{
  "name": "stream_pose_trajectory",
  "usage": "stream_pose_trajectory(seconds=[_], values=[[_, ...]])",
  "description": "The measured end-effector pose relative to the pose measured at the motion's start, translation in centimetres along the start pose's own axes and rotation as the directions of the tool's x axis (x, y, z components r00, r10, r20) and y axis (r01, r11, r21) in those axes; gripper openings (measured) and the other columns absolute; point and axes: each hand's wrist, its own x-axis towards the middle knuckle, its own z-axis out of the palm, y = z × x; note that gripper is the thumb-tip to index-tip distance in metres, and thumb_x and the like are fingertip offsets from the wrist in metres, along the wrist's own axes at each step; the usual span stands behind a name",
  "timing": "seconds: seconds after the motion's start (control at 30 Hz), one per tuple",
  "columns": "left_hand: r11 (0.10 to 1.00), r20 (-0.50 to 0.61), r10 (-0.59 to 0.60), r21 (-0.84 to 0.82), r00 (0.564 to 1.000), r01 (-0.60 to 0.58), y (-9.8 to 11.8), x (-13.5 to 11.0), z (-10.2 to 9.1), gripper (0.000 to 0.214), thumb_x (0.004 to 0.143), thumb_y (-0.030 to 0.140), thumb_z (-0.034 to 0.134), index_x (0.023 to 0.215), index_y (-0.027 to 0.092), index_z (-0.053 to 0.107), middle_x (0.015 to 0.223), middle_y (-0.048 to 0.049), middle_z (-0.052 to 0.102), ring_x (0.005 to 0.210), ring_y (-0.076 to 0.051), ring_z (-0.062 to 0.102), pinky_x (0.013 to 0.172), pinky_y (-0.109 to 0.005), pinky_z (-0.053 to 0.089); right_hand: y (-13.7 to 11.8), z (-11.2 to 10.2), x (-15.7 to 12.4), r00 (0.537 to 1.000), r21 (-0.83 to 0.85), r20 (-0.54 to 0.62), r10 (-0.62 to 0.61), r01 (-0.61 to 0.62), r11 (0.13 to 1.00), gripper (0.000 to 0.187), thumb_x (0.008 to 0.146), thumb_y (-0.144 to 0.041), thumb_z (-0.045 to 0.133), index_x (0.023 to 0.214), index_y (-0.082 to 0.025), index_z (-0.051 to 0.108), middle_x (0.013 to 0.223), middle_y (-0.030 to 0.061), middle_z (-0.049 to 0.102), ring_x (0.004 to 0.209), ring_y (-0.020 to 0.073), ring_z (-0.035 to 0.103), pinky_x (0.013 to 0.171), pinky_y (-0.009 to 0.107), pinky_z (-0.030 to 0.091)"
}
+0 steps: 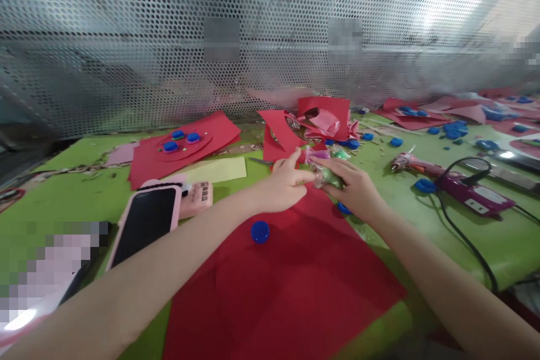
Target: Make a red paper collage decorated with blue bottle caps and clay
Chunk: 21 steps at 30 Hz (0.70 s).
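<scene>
Both my hands meet over the far edge of a large red paper sheet (291,287) on the green table (76,197). My right hand (354,188) is closed around a small clear packet of green bits (329,178). My left hand (283,183) pinches the packet's left end, with some fingers lifted. A blue bottle cap (260,232) lies on the red sheet just below my left wrist. Another blue cap (343,208) peeks out under my right hand. More small packets (327,153) with pink and green contents lie just behind the hands.
A pink-cased phone (145,225) lies at the left beside a pink calculator (198,197). Red paper with blue caps (181,143) sits at the back left. A pink glue gun (415,166) and a purple device with a black cable (475,194) are at the right. A perforated metal wall (270,39) closes the back.
</scene>
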Motion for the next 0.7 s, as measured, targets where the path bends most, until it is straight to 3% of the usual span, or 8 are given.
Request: stream_pose_trajectory(seconds=[0.17, 0.3, 0.4, 0.47, 0.53, 0.6, 0.7], values=[[0.994, -0.155, 0.08, 0.089, 0.985, -0.067, -0.9, -0.5, -1.6, 0.037, 0.083, 0.009, 0.044, 0.106, 0.025, 0.068, 0.148, -0.0053, 0.032, 0.135, -0.032, 0.025, 0.109, -0.057, 0.023, 0.2, 0.3, 0.1, 0.991, 0.143, 0.064, 0.115, -0.123, 0.982, 0.044, 0.076, -0.021, 0.062, 0.12, -0.022, 0.057, 0.115, 0.0074, 0.064, 0.105, 0.0248, 0.06, 0.093, 0.043, 0.047], [0.97, -0.122, 0.217, 0.143, 0.969, -0.199, -1.2, -1.3, -1.1, 0.039, 0.082, 0.007, 0.046, 0.111, 0.024, 0.066, 0.149, -0.0087, 0.029, 0.133, -0.027, 0.027, 0.11, -0.051, 0.023, 0.0, 0.0, 0.2, 0.979, 0.281, 0.141, 0.147, -0.182, 0.942, 0.045, 0.079, -0.034, 0.062, 0.121, -0.023, 0.054, 0.12, 0.0058, 0.062, 0.11, 0.023, 0.059, 0.092, 0.038, 0.049], [0.953, -0.159, 0.277, 0.171, 0.948, -0.249, -1.0, -1.9, -0.8, 0.041, 0.083, 0.007, 0.043, 0.112, 0.025, 0.065, 0.149, -0.007, 0.028, 0.132, -0.027, 0.025, 0.11, -0.052, 0.022, -0.2, -0.2, 0.3, 0.968, 0.333, 0.205, 0.147, -0.21, 0.919, 0.044, 0.08, -0.042, 0.061, 0.119, -0.022, 0.055, 0.116, 0.0059, 0.065, 0.105, 0.0223, 0.061, 0.087, 0.035, 0.053], [0.975, -0.133, 0.199, 0.122, 0.971, -0.184, -0.5, -2.3, -0.9, 0.041, 0.084, 0.009, 0.042, 0.113, 0.027, 0.064, 0.152, -0.004, 0.023, 0.135, -0.026, 0.02, 0.111, -0.051, 0.022, -0.3, -0.1, 0.3, 0.964, 0.333, 0.219, 0.152, -0.221, 0.917, 0.042, 0.08, -0.041, 0.06, 0.117, -0.022, 0.056, 0.114, 0.0052, 0.066, 0.105, 0.022, 0.062, 0.086, 0.035, 0.053], [0.999, -0.025, 0.03, 0.032, 0.999, -0.029, 0.3, -2.6, -1.2, 0.041, 0.084, 0.013, 0.042, 0.118, 0.027, 0.061, 0.154, -0.0041, 0.019, 0.139, -0.026, 0.016, 0.109, -0.05, 0.027, -0.4, 0.1, 0.3, 0.964, 0.307, 0.208, 0.165, -0.225, 0.925, 0.04, 0.079, -0.037, 0.062, 0.116, -0.024, 0.056, 0.113, 0.0043, 0.066, 0.106, 0.0219, 0.061, 0.086, 0.034, 0.053], [0.992, 0.088, -0.119, -0.022, 0.989, 0.122, 1.1, -2.7, -1.4, 0.043, 0.083, 0.016, 0.043, 0.123, 0.026, 0.056, 0.154, -0.0069, 0.018, 0.141, -0.029, 0.014, 0.105, -0.052, 0.032, -0.5, 0.2, 0.2, 0.967, 0.261, 0.178, 0.181, -0.224, 0.939, 0.041, 0.077, -0.031, 0.063, 0.116, -0.024, 0.056, 0.112, 0.0042, 0.067, 0.105, 0.0222, 0.061, 0.085, 0.035, 0.053], [0.98, 0.139, -0.191, -0.033, 0.972, 0.197, 1.9, -2.4, -1.0, 0.047, 0.081, 0.017, 0.042, 0.126, 0.025, 0.053, 0.155, -0.0102, 0.013, 0.139, -0.037, 0.01, 0.104, -0.058, 0.028, -0.8, 0.3, 0.0, 0.978, 0.168, 0.096, 0.183, -0.197, 0.966, 0.041, 0.076, -0.026, 0.062, 0.116, -0.023, 0.057, 0.11, 0.0052, 0.067, 0.1, 0.0224, 0.063, 0.086, 0.036, 0.051]])
